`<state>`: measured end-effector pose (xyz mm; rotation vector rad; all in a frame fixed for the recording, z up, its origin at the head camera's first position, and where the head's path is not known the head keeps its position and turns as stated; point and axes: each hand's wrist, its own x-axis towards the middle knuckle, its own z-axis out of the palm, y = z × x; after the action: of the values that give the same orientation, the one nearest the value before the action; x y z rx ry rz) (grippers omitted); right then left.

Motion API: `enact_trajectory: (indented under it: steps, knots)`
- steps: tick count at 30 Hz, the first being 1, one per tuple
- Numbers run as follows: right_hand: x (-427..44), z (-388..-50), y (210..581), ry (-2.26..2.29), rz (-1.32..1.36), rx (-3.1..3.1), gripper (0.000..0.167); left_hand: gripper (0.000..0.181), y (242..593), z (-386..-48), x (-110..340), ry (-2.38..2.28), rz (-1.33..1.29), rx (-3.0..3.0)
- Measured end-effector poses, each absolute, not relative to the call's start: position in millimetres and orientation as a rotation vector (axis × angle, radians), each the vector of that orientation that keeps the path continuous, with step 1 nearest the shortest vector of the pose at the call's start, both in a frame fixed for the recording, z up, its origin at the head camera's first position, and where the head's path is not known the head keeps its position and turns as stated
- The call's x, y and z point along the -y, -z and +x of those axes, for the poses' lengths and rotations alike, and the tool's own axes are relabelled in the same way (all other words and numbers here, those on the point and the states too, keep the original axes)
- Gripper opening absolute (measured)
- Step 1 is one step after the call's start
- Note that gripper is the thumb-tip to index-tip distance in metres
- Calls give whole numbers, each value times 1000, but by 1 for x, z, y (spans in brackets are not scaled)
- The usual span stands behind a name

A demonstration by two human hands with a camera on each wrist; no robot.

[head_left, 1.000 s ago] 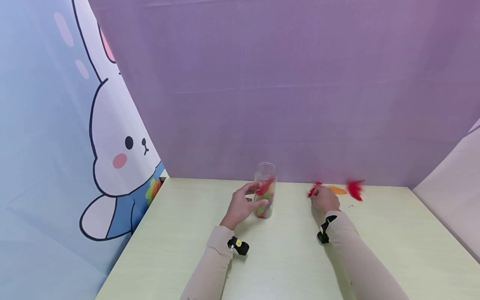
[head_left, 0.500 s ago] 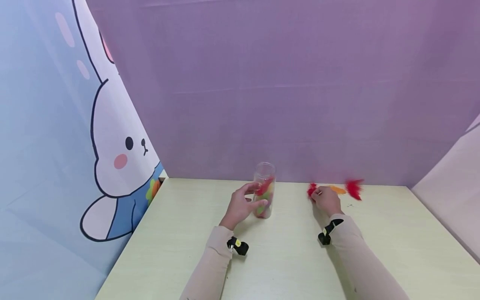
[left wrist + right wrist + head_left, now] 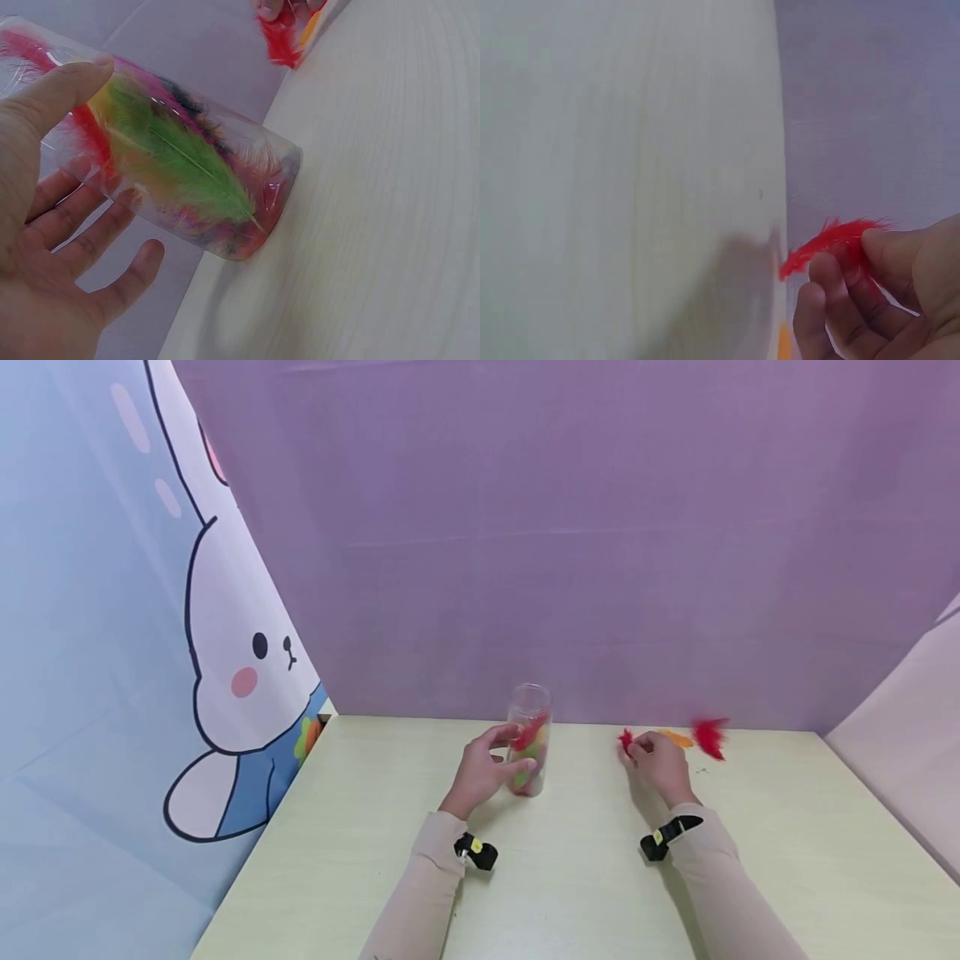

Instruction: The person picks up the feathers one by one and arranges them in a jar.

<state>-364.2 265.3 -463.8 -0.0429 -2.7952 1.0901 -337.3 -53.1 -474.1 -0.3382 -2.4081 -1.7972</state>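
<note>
My left hand (image 3: 478,773) holds a clear jar (image 3: 531,703), thumb on one side and fingers on the other. The jar stands upright on the table, filled partway with feathers; a green feather (image 3: 187,161) shows through its wall in the left wrist view, with red, yellow, pink and dark ones around it. Off to the right, my right hand (image 3: 663,767) pinches a red feather (image 3: 829,244) between thumb and fingers. In the head view that red feather's tip pokes out left of the fingertips. An orange feather (image 3: 678,739) lies just beyond the right hand, partly hidden by it.
Another red feather (image 3: 709,738) lies at the table's back edge, right of the orange one. The pale table (image 3: 570,877) ends at a purple cloth backdrop (image 3: 570,543). A rabbit-print cloth (image 3: 247,693) hangs at the left.
My right hand has shifted slightly back and to the right, turning a little, with the red feather in its fingers. The left hand and jar have stayed in place.
</note>
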Motion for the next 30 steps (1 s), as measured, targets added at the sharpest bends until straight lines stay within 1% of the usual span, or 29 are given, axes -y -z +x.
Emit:
enact_trajectory:
  steps: [7,15,30]
  knots:
    - [-264,-354,457,-1154,20,2688,25,64,475,-337,55,1795,-357,2388]
    - [-262,-345,446,-1321,0,2602,28,65,475,-336,56,1786,-352,2393]
    - [-256,-337,420,-1536,77,2466,27,65,473,-338,53,1810,-337,2388]
